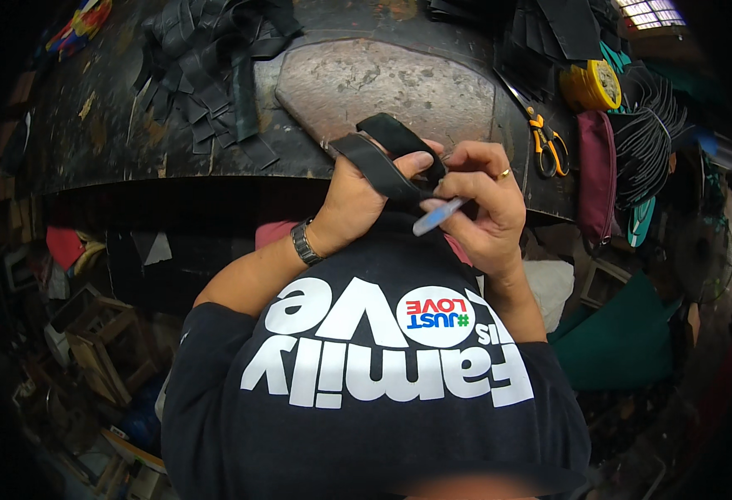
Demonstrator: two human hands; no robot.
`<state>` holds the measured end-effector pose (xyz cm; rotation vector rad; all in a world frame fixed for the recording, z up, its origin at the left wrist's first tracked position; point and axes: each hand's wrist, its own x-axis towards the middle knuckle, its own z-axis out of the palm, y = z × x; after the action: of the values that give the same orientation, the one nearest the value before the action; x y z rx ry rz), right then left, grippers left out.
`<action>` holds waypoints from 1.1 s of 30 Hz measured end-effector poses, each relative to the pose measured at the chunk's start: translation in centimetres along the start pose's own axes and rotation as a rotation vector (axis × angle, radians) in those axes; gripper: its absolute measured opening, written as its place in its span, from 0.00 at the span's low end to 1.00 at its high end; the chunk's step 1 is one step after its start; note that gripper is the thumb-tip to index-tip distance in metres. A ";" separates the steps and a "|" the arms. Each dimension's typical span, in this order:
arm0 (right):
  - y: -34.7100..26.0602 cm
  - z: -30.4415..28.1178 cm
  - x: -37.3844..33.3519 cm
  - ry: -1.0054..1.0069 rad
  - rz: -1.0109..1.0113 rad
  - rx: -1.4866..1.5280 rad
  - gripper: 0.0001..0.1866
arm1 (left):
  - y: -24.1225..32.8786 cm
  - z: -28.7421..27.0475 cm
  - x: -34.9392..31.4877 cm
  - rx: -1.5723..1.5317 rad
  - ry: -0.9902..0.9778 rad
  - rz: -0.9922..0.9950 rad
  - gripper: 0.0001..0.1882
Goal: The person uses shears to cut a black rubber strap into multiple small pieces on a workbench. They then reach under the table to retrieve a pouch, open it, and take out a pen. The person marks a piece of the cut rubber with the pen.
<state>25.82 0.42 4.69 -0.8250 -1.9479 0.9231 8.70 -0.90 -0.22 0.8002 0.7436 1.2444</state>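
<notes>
A folded black strap [376,169], like leather or rubber, is bent into a loop in front of my chest, just over the workbench's near edge. My left hand [352,198] is closed around its left side, thumb pressed on the band. At the strap's right end, my right hand [493,200] pinches a short, pale, pen-like tool [438,217] with a blue part. Motion blurs this tool, so its exact kind is unclear. The right fingers are close against the strap, and partly hide its end.
On the dark workbench [107,150] lie a worn slab [383,79], a heap of black strips [199,71] and orange-handled scissors [546,146]. Further right are a yellow tub [591,86], a maroon pouch [596,175] and a bundle of thin black strips [649,125].
</notes>
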 end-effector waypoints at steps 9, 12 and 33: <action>0.9 0.3 -1.1 0.157 0.128 0.065 0.10 | -1.2 -0.3 -0.1 -0.122 -0.015 -0.005 0.10; 1.2 0.6 -1.5 0.221 0.130 0.095 0.11 | -1.6 -0.5 0.1 -0.079 -0.070 0.052 0.08; 2.0 0.5 -2.5 0.249 -0.139 -0.058 0.17 | -1.1 -0.4 0.1 -0.094 -0.115 0.045 0.11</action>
<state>26.97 -0.69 1.90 -0.7873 -1.7957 0.6515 8.94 -0.91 -1.42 0.8076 0.5730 1.2534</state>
